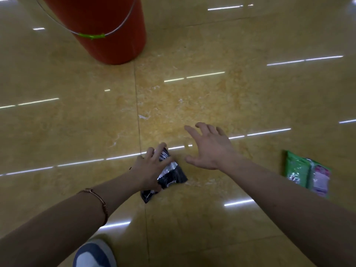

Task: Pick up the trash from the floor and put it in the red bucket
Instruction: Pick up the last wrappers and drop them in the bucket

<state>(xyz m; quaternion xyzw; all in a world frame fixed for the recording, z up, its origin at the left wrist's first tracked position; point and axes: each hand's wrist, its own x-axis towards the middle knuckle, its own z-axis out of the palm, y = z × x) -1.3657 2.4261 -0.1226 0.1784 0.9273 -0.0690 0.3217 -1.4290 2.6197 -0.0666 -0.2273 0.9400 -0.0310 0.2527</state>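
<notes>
Black wrapper on the floor, under left hand, fingers curled over its far edge, gripping, right hand just beside, fingers spread wide, empty, red bucket well apart.

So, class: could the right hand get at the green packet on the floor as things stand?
Probably yes: the right hand is open and empty, and only bare floor lies between it and the green packet.

One red bucket, one black wrapper, one green wrapper, one shoe.
</notes>
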